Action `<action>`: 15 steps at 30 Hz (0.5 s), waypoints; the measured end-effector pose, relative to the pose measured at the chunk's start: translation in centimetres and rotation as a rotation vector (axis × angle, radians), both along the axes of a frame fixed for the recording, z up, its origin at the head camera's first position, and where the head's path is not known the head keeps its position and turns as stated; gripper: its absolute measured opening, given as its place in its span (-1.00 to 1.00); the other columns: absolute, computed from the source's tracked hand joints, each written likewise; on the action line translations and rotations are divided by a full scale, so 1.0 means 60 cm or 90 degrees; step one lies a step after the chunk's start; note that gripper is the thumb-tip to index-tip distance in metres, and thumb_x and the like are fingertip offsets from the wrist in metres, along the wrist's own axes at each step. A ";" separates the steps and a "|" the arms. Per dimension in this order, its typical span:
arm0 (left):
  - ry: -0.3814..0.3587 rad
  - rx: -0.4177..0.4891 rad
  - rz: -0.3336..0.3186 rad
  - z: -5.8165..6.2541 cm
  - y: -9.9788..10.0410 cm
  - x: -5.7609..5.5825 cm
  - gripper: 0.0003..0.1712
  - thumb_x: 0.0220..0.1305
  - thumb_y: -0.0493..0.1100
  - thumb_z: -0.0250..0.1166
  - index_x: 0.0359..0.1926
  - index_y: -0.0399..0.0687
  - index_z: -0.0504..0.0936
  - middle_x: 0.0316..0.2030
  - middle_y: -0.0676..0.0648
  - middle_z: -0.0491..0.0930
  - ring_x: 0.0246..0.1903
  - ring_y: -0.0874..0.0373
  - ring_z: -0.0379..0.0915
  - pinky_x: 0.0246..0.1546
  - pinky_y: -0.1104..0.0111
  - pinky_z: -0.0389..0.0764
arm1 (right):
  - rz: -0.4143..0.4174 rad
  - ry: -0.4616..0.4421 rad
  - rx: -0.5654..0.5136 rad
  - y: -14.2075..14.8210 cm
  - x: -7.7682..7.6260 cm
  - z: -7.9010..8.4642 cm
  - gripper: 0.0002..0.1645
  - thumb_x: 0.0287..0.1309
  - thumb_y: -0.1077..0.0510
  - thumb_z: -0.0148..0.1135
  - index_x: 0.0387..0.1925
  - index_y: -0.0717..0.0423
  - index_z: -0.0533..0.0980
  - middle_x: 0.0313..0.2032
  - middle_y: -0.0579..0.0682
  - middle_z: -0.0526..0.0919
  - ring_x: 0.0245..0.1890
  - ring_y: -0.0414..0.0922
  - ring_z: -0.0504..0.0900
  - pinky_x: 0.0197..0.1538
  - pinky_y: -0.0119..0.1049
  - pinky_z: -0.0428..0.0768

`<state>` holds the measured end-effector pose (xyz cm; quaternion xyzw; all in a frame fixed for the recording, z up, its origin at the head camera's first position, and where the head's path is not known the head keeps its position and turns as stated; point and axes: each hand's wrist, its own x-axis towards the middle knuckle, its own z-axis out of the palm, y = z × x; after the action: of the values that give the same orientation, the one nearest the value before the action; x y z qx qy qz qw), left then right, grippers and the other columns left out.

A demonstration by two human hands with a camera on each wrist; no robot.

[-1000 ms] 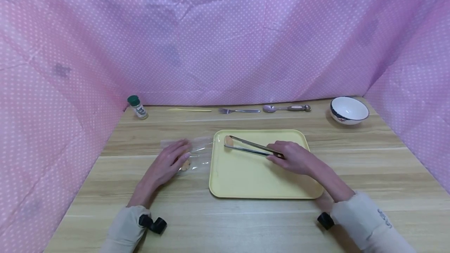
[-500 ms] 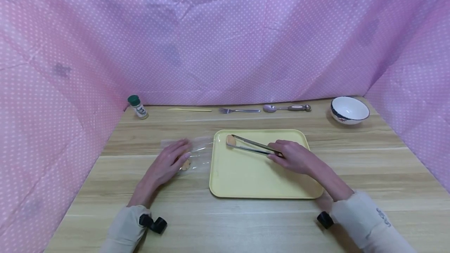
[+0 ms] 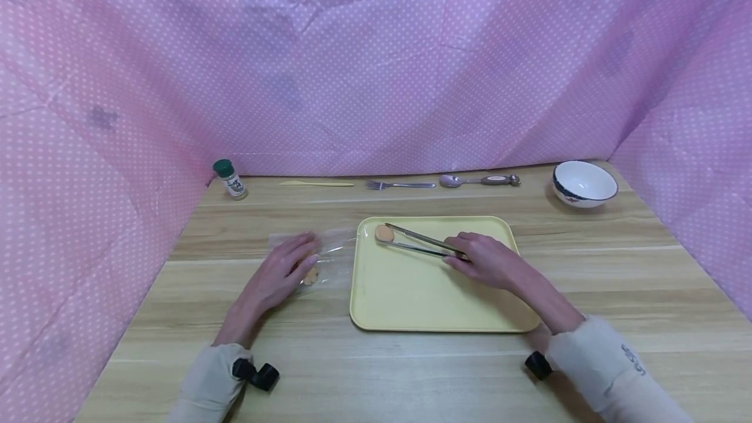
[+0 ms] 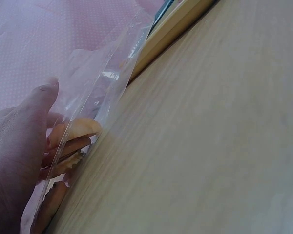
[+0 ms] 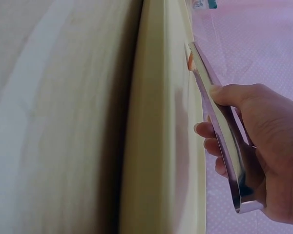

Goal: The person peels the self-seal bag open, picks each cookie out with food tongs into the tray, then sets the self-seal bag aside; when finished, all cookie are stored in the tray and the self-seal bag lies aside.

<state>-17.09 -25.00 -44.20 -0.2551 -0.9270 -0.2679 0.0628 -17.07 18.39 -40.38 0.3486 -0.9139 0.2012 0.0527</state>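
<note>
"Right hand (image 3: 486, 260)?"
"Fingers grip one pair of tongs (image 3: 425, 239), tips around one biscuit (image 3: 384, 234) at one tray's (image 3: 440, 299) far-left corner."
"Left hand (image 3: 282, 271)?"
"Fingers relaxed on one bag (image 3: 337, 260) holding several biscuits (image 4: 78, 127)."

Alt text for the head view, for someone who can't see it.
Right hand holds metal tongs with a round cookie-like piece between their tips, over a yellow tray; left hand rests on a clear plastic bag. Behind: green-capped shaker, knife, fork, spoon and white bowl.
</note>
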 end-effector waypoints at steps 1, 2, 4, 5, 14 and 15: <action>0.000 0.000 0.000 0.000 0.000 0.000 -0.50 0.61 -0.02 0.11 0.37 -0.19 0.55 0.43 -0.26 0.39 0.43 -0.25 0.24 0.42 -0.18 0.21 | 0.001 0.002 -0.001 0.000 0.000 0.000 -0.75 0.35 0.17 0.37 -0.04 0.26 0.65 -0.41 -0.14 0.53 -0.46 -0.25 0.42 -0.38 -0.27 0.53; 0.001 0.000 0.000 0.000 0.000 0.000 -0.50 0.61 -0.02 0.11 0.37 -0.19 0.55 0.43 -0.26 0.39 0.43 -0.25 0.24 0.42 -0.18 0.21 | 0.003 0.001 -0.003 0.000 0.000 -0.001 -0.75 0.35 0.18 0.37 -0.04 0.26 0.65 -0.42 -0.14 0.52 -0.46 -0.26 0.42 -0.39 -0.27 0.53; 0.001 0.001 -0.001 0.000 0.000 0.000 -0.50 0.61 -0.02 0.11 0.37 -0.19 0.55 0.43 -0.26 0.39 0.43 -0.25 0.24 0.42 -0.18 0.21 | 0.008 0.000 -0.006 -0.001 0.001 -0.002 -0.74 0.35 0.19 0.37 -0.03 0.27 0.64 -0.40 -0.13 0.54 -0.45 -0.27 0.43 -0.38 -0.27 0.55; 0.001 0.001 -0.002 0.000 0.000 0.000 -0.50 0.61 -0.02 0.11 0.37 -0.19 0.55 0.43 -0.26 0.39 0.43 -0.25 0.25 0.41 -0.18 0.21 | 0.009 0.000 -0.007 -0.001 0.001 -0.002 -0.74 0.35 0.19 0.37 -0.03 0.27 0.64 -0.41 -0.13 0.54 -0.45 -0.27 0.44 -0.38 -0.26 0.56; 0.002 0.004 -0.004 0.000 0.001 0.000 -0.51 0.61 -0.02 0.10 0.37 -0.19 0.55 0.43 -0.27 0.39 0.42 -0.25 0.25 0.41 -0.18 0.21 | 0.010 -0.014 -0.019 -0.002 0.001 -0.003 -0.71 0.36 0.19 0.37 0.01 0.28 0.64 -0.38 -0.13 0.55 -0.41 -0.26 0.46 -0.32 -0.21 0.59; 0.002 0.003 -0.004 0.000 0.001 0.000 -0.50 0.61 -0.02 0.10 0.37 -0.19 0.55 0.43 -0.27 0.39 0.43 -0.25 0.25 0.42 -0.18 0.21 | 0.008 -0.019 -0.019 -0.002 0.001 -0.003 -0.71 0.36 0.18 0.37 0.01 0.28 0.64 -0.40 -0.15 0.53 -0.42 -0.26 0.45 -0.33 -0.22 0.58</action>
<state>-17.11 -24.96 -44.18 -0.2579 -0.9255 -0.2701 0.0639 -16.99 18.26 -40.55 0.3505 -0.9092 0.2206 0.0432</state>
